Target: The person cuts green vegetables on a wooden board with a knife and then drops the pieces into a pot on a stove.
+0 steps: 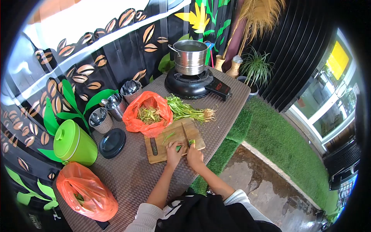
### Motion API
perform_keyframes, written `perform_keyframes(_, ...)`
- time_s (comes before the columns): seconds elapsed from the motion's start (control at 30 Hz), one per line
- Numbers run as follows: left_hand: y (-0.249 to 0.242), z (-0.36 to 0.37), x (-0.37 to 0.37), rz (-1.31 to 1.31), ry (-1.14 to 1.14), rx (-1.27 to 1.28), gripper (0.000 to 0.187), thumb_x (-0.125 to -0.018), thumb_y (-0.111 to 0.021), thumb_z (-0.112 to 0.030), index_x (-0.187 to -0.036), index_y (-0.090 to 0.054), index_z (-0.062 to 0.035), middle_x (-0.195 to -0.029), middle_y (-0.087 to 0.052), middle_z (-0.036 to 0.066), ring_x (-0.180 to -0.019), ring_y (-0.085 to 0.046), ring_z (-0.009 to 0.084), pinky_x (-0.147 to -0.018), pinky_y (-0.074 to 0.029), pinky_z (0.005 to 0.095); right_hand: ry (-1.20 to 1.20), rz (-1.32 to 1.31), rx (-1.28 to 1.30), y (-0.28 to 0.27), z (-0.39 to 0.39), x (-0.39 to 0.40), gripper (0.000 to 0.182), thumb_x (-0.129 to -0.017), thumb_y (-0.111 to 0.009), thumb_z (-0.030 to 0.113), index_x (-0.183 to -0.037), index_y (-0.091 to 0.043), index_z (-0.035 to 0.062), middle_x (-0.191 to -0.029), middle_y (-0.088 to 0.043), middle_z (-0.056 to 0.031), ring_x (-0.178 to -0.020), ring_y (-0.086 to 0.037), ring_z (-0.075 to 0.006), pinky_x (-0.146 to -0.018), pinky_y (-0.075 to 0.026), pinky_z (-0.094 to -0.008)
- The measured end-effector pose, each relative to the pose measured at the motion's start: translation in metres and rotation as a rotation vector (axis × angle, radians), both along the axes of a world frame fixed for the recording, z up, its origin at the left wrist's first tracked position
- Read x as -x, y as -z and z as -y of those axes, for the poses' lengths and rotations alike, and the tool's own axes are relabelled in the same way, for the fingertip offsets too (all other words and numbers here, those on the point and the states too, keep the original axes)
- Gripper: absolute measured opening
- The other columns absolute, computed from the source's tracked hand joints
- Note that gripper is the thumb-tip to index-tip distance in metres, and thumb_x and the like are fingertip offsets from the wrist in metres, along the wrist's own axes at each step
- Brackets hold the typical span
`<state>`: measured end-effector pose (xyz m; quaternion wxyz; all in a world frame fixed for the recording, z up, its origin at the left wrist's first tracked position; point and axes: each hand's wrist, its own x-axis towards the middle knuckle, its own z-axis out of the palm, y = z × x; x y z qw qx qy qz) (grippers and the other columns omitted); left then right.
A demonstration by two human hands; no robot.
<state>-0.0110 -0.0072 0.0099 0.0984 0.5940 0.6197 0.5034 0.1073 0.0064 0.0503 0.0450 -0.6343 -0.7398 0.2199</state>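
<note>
A wooden cutting board lies on the brown table. My left hand presses down on green stems at the board's near edge. My right hand grips the handle of a knife, whose blade points away from me over the board, right next to the stems. A few loose green pieces rest in the middle of the board. Behind the board lies a bunch of leafy greens with roots.
An orange bag of trimmings sits open behind the board; another orange bag lies at the near left. A green lidded container, a black lid, three steel cups and a pot on a stove stand around. The table edge drops to artificial grass.
</note>
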Motion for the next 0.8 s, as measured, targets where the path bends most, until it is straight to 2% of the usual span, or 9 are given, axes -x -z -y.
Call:
perform_keyframes(0.2, 0.004, -0.006, 0.004, 0.149, 0.006, 0.066, 0.017, -0.073, -0.068, -0.003, -0.091, -0.065, -0.0051, -0.085, -0.067, 0.006, -0.087, -0.056, 0.0270, -0.079, -0.042, 0.0369, -0.063, -0.042, 0.040, -0.005, -0.004, -0.008, 0.040, -0.091, -0.044, 0.021, -0.116, -0.041, -0.0100, -0.085, -0.064, -0.0272, -0.083, -0.065, -0.0412, -0.073, -0.052, -0.0475)
perform_keyframes(0.33, 0.000, -0.009, -0.004, 0.094, 0.028, 0.061, 0.017, -0.074, -0.066, -0.005, -0.091, -0.063, -0.0065, -0.083, -0.065, 0.006, -0.089, -0.055, 0.0272, -0.084, -0.040, 0.0374, -0.095, -0.018, 0.023, -0.010, 0.009, -0.006, 0.036, -0.089, -0.047, 0.017, -0.112, -0.039, -0.0093, -0.086, -0.064, -0.0275, -0.085, -0.064, -0.0421, -0.073, -0.052, -0.0480)
perform_keyframes(0.53, 0.002, -0.008, -0.005, 0.052, 0.090, 0.026, 0.018, -0.078, -0.064, -0.005, -0.095, -0.059, -0.0061, -0.086, -0.063, 0.010, -0.088, -0.055, 0.0300, -0.079, -0.043, 0.0400, -0.026, -0.049, 0.025, -0.004, 0.005, 0.004, 0.035, -0.087, -0.051, 0.015, -0.111, -0.039, -0.0083, -0.086, -0.065, -0.0260, -0.084, -0.064, -0.0422, -0.071, -0.053, -0.0472)
perform_keyframes(0.6, 0.004, -0.005, -0.006, -0.043, 0.112, 0.000, 0.015, -0.078, -0.063, -0.005, -0.093, -0.059, -0.0049, -0.087, -0.062, 0.011, -0.088, -0.056, 0.0307, -0.078, -0.044, 0.0407, -0.027, -0.047, 0.001, -0.002, -0.008, 0.005, 0.035, -0.087, -0.052, 0.015, -0.110, -0.039, -0.0079, -0.086, -0.065, -0.0256, -0.084, -0.064, -0.0419, -0.071, -0.053, -0.0470)
perform_keyframes(0.8, 0.004, -0.008, 0.000, 0.037, 0.081, -0.011, 0.014, -0.076, -0.065, -0.003, -0.090, -0.060, -0.0023, -0.087, -0.064, 0.011, -0.087, -0.057, 0.0295, -0.079, -0.045, 0.0384, -0.130, -0.048, -0.029, -0.002, -0.010, -0.002, 0.033, -0.085, -0.053, 0.013, -0.108, -0.039, -0.0063, -0.087, -0.065, -0.0254, -0.084, -0.065, -0.0409, -0.073, -0.053, -0.0469)
